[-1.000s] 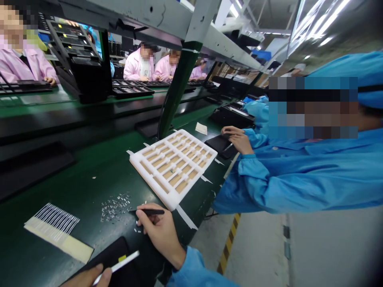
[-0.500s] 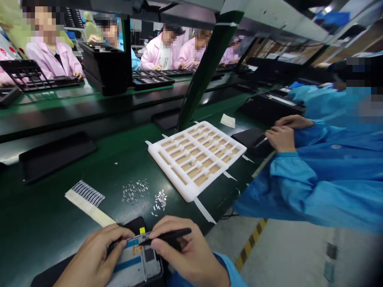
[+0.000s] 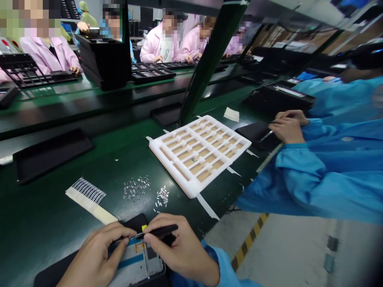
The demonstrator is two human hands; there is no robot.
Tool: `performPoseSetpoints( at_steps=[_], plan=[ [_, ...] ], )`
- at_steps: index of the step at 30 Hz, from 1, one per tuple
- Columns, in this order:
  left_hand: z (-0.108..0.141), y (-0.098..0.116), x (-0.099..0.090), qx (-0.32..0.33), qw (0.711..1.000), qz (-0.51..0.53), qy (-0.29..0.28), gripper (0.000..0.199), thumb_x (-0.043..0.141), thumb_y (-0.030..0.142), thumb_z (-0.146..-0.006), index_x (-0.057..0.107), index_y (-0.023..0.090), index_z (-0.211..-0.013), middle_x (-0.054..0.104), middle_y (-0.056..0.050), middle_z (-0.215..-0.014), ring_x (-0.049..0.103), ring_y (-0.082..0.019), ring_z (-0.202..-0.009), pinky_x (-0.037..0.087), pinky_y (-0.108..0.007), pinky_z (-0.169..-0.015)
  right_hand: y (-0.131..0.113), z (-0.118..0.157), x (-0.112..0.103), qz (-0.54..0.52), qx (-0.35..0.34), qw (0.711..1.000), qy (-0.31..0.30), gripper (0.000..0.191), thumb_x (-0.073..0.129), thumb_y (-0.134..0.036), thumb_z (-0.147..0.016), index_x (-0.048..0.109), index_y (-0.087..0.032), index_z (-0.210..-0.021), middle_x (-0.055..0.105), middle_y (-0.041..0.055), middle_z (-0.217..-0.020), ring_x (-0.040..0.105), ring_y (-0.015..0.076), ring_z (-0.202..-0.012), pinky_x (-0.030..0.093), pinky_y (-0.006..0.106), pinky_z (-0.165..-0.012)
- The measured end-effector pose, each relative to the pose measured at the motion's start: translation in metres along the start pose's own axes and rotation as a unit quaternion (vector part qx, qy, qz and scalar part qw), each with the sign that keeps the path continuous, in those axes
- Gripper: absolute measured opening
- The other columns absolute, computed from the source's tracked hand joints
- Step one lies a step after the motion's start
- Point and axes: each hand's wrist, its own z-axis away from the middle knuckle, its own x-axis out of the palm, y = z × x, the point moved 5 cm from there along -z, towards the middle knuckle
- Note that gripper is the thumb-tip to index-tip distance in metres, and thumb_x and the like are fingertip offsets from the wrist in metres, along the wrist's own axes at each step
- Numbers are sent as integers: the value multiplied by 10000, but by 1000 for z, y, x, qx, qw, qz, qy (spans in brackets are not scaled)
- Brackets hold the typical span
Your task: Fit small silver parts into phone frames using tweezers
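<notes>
Low in the head view, an opened phone housing (image 3: 131, 273) with blue strips and an orange flex piece lies in a black holder (image 3: 139, 220). My left hand (image 3: 100, 253) is closed on the housing's far-left edge, thumb and fingers pinching it. Pinched in my right hand (image 3: 188, 249) is a pair of black tweezers (image 3: 163, 230), its tip at the housing's upper edge beside my left fingertips. Whether the tip grips anything is too small to tell. Beyond my hands lie a cream card (image 3: 100, 213) with thin strips, and loose small metal pieces (image 3: 136, 187) beside a brighter pile (image 3: 163, 195).
A white foam tray (image 3: 191, 190) with slots is taped down ahead. Dark trays (image 3: 54, 153) lie on the green bench, and a slanted green post (image 3: 206, 65) rises behind. At right, a co-worker's hands (image 3: 289, 127) hold a thin tool. Other people sit across the line.
My right hand has shifted slightly left, bringing the tweezers' tip from the orange flex area up to the housing's edge near my left fingers. The view has tilted slightly.
</notes>
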Motion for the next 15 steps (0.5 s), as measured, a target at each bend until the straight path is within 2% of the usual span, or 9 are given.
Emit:
performPoseSetpoints(
  at_steps=[6, 11, 15],
  plan=[
    [-1, 0, 1, 15, 999, -7, 32, 338, 543, 489, -1007, 819, 341, -1134, 815, -13, -1101, 786, -177, -994, 607, -243, -884, 2, 2, -1, 5, 10, 1000, 17, 149, 753, -257, -908, 866, -162, -881, 798, 99, -834, 767, 208, -696, 596, 270, -615],
    [-2, -1, 5, 13, 999, -6, 32, 306, 562, 503, -1019, 815, 341, -1077, 812, 6, -1045, 781, -156, -944, 587, -212, -827, 3, 4, 0, -8, 3, 1000, 27, 137, 754, -237, -907, 865, -160, -891, 793, 92, -832, 770, 194, -696, 605, 247, -627],
    [1, 3, 7, -8, 996, 11, 85, 280, 575, 506, -1005, 793, 333, -973, 797, 27, -983, 755, -161, -909, 544, -233, -800, 1, 3, 0, -2, -4, 999, 35, 133, 751, -224, -904, 865, -157, -890, 799, 96, -831, 773, 193, -679, 602, 235, -608]
  ],
)
